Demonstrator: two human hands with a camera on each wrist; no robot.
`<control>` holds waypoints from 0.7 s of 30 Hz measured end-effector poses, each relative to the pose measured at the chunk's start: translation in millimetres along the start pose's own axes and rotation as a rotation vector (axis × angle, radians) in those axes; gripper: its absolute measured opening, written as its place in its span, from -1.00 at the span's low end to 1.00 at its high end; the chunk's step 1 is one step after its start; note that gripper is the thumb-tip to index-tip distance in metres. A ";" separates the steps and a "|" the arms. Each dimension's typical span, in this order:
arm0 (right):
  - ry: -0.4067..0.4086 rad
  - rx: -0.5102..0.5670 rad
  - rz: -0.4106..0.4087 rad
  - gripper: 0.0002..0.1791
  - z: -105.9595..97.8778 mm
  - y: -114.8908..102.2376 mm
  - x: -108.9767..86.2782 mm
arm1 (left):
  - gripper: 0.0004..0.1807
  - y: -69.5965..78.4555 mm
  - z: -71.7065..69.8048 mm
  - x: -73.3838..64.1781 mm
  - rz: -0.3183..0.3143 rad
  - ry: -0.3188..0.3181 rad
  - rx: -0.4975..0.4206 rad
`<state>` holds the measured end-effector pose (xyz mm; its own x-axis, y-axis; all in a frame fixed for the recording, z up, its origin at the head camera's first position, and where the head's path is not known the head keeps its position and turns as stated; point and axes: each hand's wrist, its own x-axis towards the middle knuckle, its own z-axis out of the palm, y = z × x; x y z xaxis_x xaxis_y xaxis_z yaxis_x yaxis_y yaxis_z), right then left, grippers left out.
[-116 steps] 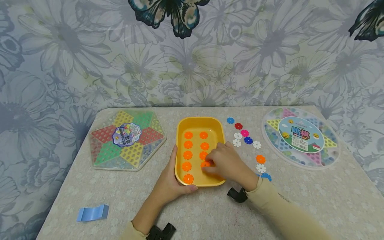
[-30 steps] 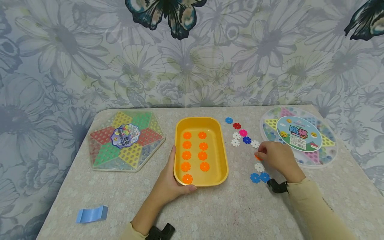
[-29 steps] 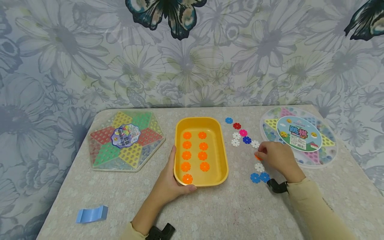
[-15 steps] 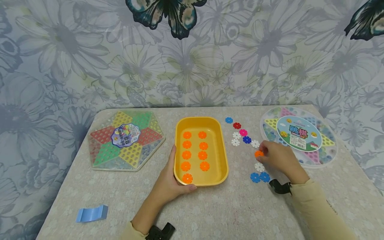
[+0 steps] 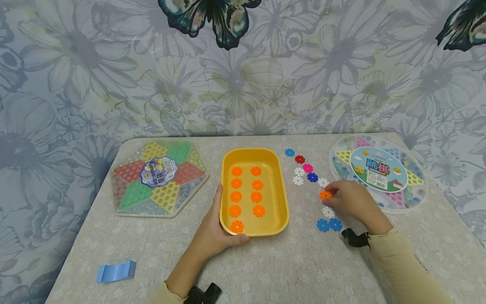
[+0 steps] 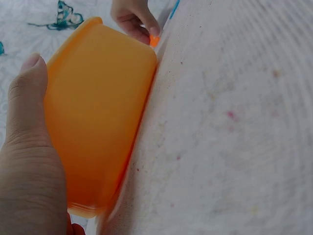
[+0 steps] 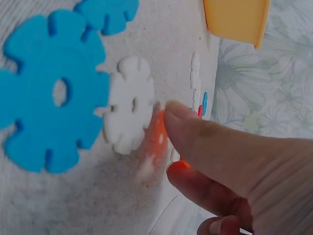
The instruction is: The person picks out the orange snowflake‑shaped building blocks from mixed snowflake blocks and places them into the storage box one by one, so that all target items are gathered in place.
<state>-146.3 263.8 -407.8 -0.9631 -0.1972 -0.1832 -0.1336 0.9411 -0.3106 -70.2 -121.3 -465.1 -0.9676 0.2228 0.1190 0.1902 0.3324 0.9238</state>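
My left hand [image 5: 214,230] grips the yellow tray [image 5: 286,211] at its near left corner, thumb along the near rim. Inside lie several orange notched plastic discs [image 5: 236,196] in two columns, the left one longer. To the right of the tray, my right hand [image 5: 353,202] pinches another orange notched disc [image 5: 325,194] between thumb and fingers, close over the table. In the right wrist view, that orange disc [image 7: 159,132] is blurred and partly hidden by the thumb. A white notched disc [image 5: 328,211] and two light blue discs [image 5: 323,225] lie just below the hand.
More discs, among them a red disc [image 5: 300,159] and a dark blue disc [image 5: 312,177], lie right of the tray. A round game box [image 5: 379,169] sits far right, a hexagonal game box [image 5: 159,177] left. A blue curved piece [image 5: 116,271] lies front left.
My right hand has left the tray and moved right to the loose discs. The orange disc under its fingers now shows more and has shifted slightly left. My left hand stays on the tray.
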 end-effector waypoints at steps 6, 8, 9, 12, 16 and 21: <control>-0.002 -0.011 0.010 -0.52 -0.9 -3.3 0.6 | 0.55 0.9 -0.2 0.0 -0.006 -0.002 -0.002; 0.012 -0.008 0.009 -0.52 -2.1 -6.8 -0.2 | 0.56 1.0 0.0 0.2 0.000 -0.002 -0.004; 0.027 -0.007 0.004 -0.53 -2.3 -9.0 -0.8 | 0.56 1.2 0.1 0.3 0.000 -0.003 -0.003; 0.095 0.017 -0.050 -0.56 -3.2 -19.1 -3.5 | 0.56 1.1 0.0 0.1 0.001 -0.001 0.005; 0.183 0.094 -0.153 -0.62 -1.5 -39.2 -8.0 | 0.55 0.9 0.2 0.2 0.007 -0.002 0.008; 0.246 0.194 -0.296 -0.66 2.3 -69.3 -14.8 | 0.57 1.1 0.1 0.9 0.007 -0.001 0.001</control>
<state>-122.2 200.9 -385.7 -0.9200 -0.3574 0.1612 -0.3889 0.7798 -0.4906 -70.8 -120.6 -464.0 -0.9661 0.2260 0.1252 0.1972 0.3319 0.9225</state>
